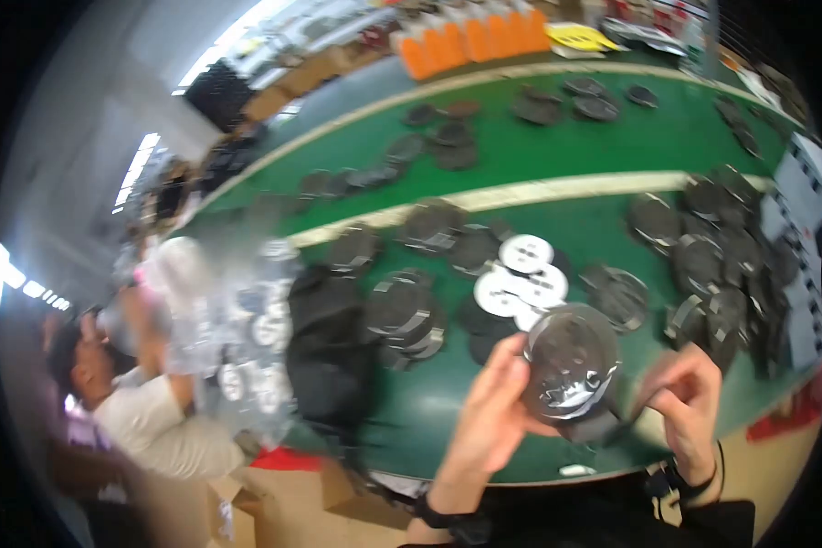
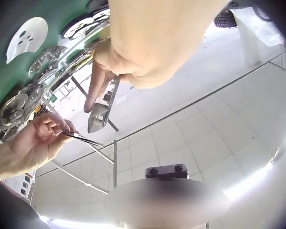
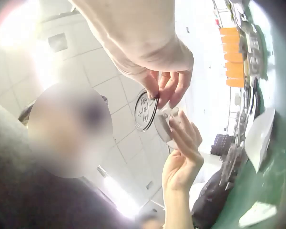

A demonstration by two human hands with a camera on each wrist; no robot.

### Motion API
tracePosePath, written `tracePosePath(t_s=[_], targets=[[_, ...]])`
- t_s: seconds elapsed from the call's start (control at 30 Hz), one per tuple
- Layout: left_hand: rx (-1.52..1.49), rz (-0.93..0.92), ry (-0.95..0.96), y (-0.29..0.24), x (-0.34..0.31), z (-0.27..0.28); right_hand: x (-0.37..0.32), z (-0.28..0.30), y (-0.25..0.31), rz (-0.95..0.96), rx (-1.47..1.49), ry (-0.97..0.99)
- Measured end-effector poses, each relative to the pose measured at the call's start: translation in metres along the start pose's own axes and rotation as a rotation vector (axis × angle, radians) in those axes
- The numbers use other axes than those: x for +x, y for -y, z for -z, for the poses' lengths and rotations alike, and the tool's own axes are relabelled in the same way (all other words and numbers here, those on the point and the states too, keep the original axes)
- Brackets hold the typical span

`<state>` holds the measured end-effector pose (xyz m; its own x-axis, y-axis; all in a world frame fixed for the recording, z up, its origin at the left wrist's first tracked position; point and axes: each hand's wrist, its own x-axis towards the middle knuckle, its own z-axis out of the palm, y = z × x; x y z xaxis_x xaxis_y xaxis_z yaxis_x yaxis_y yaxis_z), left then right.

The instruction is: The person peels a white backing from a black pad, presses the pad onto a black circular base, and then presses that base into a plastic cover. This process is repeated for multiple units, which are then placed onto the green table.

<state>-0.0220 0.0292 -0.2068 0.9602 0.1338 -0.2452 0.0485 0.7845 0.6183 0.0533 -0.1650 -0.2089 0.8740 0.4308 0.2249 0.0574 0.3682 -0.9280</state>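
Above the front edge of the green table (image 1: 402,393), my left hand (image 1: 489,411) holds a round, shiny, dark see-through case (image 1: 571,361) by its side. Edge-on in the left wrist view, this case (image 2: 102,107) looks silvery, with rectangular openings along it. Just to its right, my right hand (image 1: 690,397) pinches a thin round disc (image 3: 146,112) between thumb and fingers. Dark lines and characters mark the disc's face in the right wrist view. The disc and the case are close together there. Several white discs with holes (image 1: 498,290) lie piled beyond my left hand.
Round dark cases lie in groups, with a big heap (image 1: 726,247) at the right by a grey slotted panel (image 1: 799,247). Left stand a black bag (image 1: 329,356) and clear plastic bags (image 1: 256,320), near another person (image 1: 155,420). Orange boxes (image 1: 470,41) line the back.
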Motion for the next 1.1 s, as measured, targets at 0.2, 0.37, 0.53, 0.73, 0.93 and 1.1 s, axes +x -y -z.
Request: tracePosePath(t_s=[0.2,0.37,0.53,0.73,0.93,1.1], targets=[[0.136,-0.217,0.127,0.007,-0.007,-0.009,0.006,0.010,0.027,-0.095,0.013,0.101],[0.624,-0.532,-0.095,0.014,-0.010,-0.014,0.015,-0.001,0.052,0.290,-0.391,0.280],[0.596,-0.607,0.007,0.017,-0.014,-0.010,0.027,-0.019,0.046,0.512,-0.569,0.381],[0.447,-0.539,-0.057,0.035,-0.038,0.002,0.011,-0.021,0.045,0.794,-0.697,0.395],[0.568,-0.583,0.420,0.015,-0.021,-0.020,-0.002,-0.034,0.051,0.901,-0.821,0.237],[0.387,0.076,0.372,-0.009,-0.032,-0.020,0.000,-0.038,0.058,0.864,-0.829,0.246]])
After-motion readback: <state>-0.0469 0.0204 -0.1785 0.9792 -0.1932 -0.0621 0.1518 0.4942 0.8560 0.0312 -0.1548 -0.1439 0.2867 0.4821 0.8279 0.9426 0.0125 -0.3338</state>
